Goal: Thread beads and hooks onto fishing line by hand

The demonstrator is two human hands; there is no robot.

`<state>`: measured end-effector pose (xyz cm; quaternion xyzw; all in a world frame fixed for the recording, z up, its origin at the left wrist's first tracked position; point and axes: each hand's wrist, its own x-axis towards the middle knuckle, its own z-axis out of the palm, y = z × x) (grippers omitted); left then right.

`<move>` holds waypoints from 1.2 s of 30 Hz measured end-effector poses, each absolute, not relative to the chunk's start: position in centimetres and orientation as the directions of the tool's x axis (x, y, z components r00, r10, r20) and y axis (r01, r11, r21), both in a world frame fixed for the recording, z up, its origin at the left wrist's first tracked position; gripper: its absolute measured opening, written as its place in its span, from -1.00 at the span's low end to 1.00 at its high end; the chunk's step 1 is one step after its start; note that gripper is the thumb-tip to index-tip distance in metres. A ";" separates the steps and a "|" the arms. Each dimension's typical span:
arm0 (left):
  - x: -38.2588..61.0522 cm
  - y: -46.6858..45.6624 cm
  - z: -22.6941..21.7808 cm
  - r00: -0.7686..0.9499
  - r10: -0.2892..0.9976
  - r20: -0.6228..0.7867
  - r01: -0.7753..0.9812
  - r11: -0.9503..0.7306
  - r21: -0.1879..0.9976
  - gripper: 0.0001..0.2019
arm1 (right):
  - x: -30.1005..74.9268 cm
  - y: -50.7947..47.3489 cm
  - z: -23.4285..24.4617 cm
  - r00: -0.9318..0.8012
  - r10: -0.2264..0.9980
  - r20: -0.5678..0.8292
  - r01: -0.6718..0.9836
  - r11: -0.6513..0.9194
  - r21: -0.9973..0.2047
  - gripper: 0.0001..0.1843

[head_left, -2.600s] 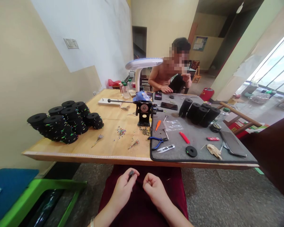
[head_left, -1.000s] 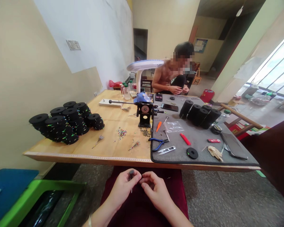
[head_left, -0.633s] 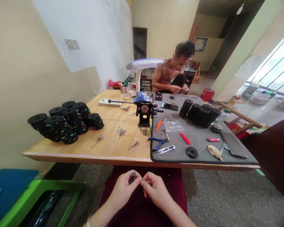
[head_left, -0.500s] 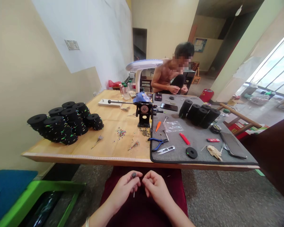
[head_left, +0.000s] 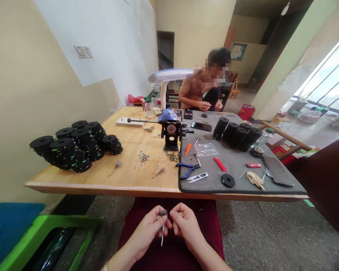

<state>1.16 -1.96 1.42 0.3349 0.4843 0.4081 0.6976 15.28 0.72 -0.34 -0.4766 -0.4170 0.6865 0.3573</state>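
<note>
My left hand (head_left: 155, 222) is closed around a small tool with a thin white shaft (head_left: 162, 240) and a dark grey end; its exact kind is not clear. The shaft points down from between the fingers. Close beside it, my right hand (head_left: 185, 225) is pinched, thumb against forefinger, near the dark end. Whatever the right fingers hold is too small to make out. Both hands are above dark red cloth (head_left: 197, 256) over my lap, just in front of the table edge (head_left: 158, 194).
Black foam spools (head_left: 42, 141) stand stacked on the table's left; more spools (head_left: 237, 135) stand on the grey mat (head_left: 209, 177). A black winding device (head_left: 171, 133), blue-handled pliers (head_left: 188, 170), thread snips (head_left: 197, 177) and loose beads (head_left: 143, 157) lie between. A person (head_left: 192, 90) sits opposite.
The tool in my left hand has tilted, its dark end now turned toward my right fingers and more of the white shaft showing below. My right hand stays pinched in about the same place.
</note>
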 end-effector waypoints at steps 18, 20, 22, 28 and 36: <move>1.5 -2.0 1.6 0.160 0.910 -0.382 -0.244 0.411 0.878 -0.77 | 14.9 0.8 -0.3 -0.310 0.891 -0.333 -0.114 -0.382 -0.917 -0.58; 1.5 -2.0 1.6 0.156 0.908 -0.388 -0.274 0.417 0.866 -0.78 | 14.9 0.8 -0.3 -0.313 0.891 -0.329 -0.114 -0.379 -0.919 -0.59; 1.5 -2.1 1.5 0.156 0.910 -0.385 -0.279 0.414 0.866 -0.79 | 15.0 0.8 -0.3 -0.308 0.893 -0.329 -0.110 -0.377 -0.920 -0.60; 1.7 -2.0 1.8 0.111 0.916 -0.385 -0.259 0.401 0.879 -0.80 | 14.9 0.8 -0.5 -0.286 0.895 -0.343 -0.081 -0.379 -0.922 -0.61; 1.5 -1.7 1.3 -0.029 0.931 -0.365 -0.220 0.350 0.911 -0.79 | 15.2 0.3 -0.7 -0.291 0.882 -0.372 -0.038 -0.399 -0.916 -0.58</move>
